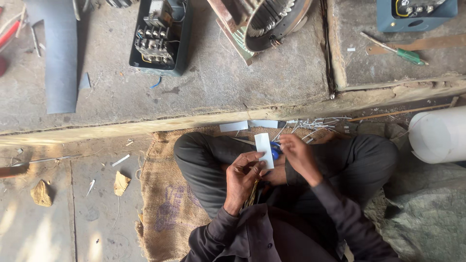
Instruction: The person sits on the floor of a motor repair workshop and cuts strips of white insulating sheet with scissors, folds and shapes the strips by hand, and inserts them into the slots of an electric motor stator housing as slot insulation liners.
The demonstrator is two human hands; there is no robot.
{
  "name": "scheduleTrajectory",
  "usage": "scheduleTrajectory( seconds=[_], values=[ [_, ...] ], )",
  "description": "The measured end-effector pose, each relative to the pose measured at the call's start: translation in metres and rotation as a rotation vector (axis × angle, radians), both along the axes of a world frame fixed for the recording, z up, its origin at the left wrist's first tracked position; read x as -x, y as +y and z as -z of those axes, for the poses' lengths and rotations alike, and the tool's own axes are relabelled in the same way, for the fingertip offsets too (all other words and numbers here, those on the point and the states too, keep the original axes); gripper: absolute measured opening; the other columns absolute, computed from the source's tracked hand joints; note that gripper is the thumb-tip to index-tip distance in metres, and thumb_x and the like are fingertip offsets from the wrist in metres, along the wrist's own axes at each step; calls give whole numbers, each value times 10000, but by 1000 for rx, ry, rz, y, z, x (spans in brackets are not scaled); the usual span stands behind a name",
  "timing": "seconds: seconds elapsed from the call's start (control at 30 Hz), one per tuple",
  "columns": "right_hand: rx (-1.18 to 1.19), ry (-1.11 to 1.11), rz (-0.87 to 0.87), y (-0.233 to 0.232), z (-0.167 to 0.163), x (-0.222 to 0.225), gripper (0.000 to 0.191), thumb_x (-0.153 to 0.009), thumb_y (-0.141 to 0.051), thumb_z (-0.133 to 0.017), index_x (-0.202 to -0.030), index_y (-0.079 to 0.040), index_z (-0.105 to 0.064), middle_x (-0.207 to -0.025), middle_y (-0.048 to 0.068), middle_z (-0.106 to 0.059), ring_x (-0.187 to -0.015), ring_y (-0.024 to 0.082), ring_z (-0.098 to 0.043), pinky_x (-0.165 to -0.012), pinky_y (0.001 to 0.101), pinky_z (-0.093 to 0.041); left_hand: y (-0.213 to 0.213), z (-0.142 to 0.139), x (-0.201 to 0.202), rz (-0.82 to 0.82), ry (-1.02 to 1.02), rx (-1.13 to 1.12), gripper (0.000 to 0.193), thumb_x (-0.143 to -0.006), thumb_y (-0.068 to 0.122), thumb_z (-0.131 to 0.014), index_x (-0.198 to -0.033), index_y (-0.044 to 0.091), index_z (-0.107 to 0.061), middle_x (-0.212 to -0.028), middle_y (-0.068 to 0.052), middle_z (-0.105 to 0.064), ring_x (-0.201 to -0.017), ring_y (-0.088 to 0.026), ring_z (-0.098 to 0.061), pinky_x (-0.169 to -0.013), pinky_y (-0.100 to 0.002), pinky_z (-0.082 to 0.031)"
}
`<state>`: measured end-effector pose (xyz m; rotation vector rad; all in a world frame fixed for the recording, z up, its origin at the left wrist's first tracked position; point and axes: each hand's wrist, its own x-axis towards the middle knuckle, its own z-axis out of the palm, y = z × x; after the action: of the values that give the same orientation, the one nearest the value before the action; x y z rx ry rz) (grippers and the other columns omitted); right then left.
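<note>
White paper strip [264,149], rectangular, long axis running near vertical in the head view, top end pointing away from the person toward the concrete ledge [145,127], tilted slightly left at the top. It sits above the person's lap, between both hands. Left hand [242,178] has its fingers [254,159] pinched on the strip's lower left edge, thumb and forefinger clamped on the paper. Right hand [297,154] is just right of the strip, fingers curled in toward it; contact hidden, cannot tell if it is gripping. Blue scissors handle [275,150] shows right behind the strip, by the right hand; which hand holds it is unclear.

Person sits cross-legged in dark trousers on a burlap sack [167,204]. Two more white strips [247,125] lie flat on the sack near the ledge, long axes horizontal. Pile of thin white slivers [315,125] to their right. On the concrete floor beyond: open electrical switch box [158,36], motor stator housing [272,22], green-handled screwdriver [398,51]. White plastic container [439,135] far right.
</note>
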<state>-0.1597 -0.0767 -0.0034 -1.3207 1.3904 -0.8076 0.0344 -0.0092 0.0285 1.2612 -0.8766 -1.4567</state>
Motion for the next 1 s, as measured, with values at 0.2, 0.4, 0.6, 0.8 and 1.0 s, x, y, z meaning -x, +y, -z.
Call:
scheduleTrajectory(
  seconds=[0.2,0.4,0.6,0.8,1.0],
  values=[
    [302,474,-331,-8,14,-27,339,-875,-159,-649,-1178,-7,-646,-1071,193,-728,-994,367,-708,-836,450,-547,-5,-10,-4,16,-68,31,241,-950,-5,-725,-1189,0,-753,-1055,-48,-685,-819,-71,-656,-669,-233,-539],
    [162,487,-415,-24,2,-39,437,-835,-338,-699,-1153,-40,-657,-1052,201,-722,-995,387,-693,-830,484,-534,-10,-16,-4,-16,-45,-2,489,-887,36,-743,-1351,61,-589,-926,-37,-744,-816,-56,-679,-715,-212,-568],
    [-292,384,-524,-21,-3,1,412,-850,-335,-761,-1154,-67,-689,-966,89,-791,-879,185,-765,-773,333,-562,-16,-15,-12,-31,17,-40,248,-931,97,-769,-1121,-59,-738,-888,-45,-771,-699,-59,-643,-618,-216,-534],
    [-364,-324,-186,55,-16,44,549,-841,-202,-754,-1327,-18,-581,-979,8,-707,-867,100,-657,-762,268,-520,-26,-19,-15,-55,88,-21,240,-961,172,-759,-1030,-55,-727,-766,-35,-707,-596,-48,-588,-548,-208,-489],
    [-130,-514,-216,101,-23,29,726,-929,-519,-628,-1427,-24,-445,-1040,51,-594,-902,159,-596,-826,335,-523,-36,-33,-7,-14,127,-108,267,-958,237,-721,-975,-27,-685,-721,-39,-683,-519,-75,-587,-477,-232,-479]
  ],
)
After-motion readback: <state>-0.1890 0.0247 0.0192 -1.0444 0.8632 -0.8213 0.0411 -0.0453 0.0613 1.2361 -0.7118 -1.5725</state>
